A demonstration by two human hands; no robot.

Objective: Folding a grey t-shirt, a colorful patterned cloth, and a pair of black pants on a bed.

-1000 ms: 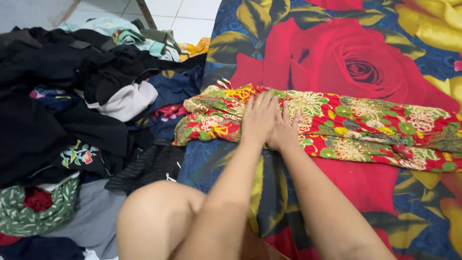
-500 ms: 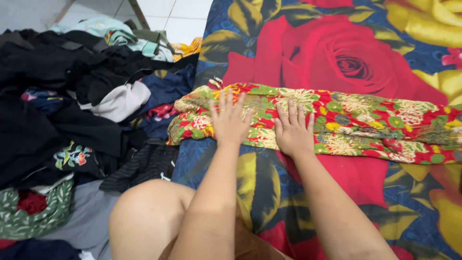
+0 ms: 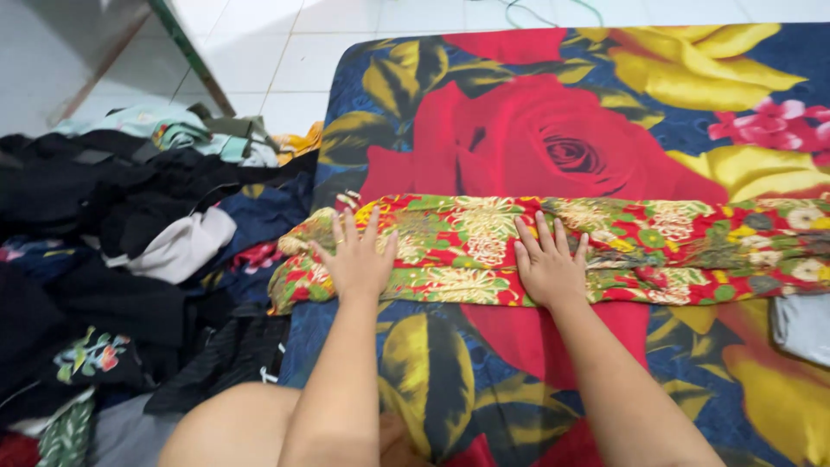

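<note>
A long red, green and yellow patterned cloth (image 3: 467, 246) lies folded in a narrow band across a mattress covered with a big rose print (image 3: 553, 138). My left hand (image 3: 356, 259) rests flat on the cloth's left part, fingers spread. My right hand (image 3: 548, 264) presses flat on the cloth near its middle, fingers apart. Neither hand grips anything. The cloth's right end runs out of view.
A heap of mostly black clothes (image 3: 95, 259) lies on the floor to the left, with a white piece (image 3: 181, 246) and pale green garments (image 3: 173, 130) in it. My bare knee (image 3: 233, 428) is at the bottom. White floor tiles (image 3: 277, 52) lie beyond. A grey item (image 3: 804, 324) sits at the right edge.
My hands, side by side on the cloth a second ago, have slid apart, the left toward the cloth's left end and the right toward its middle. The view shifted right.
</note>
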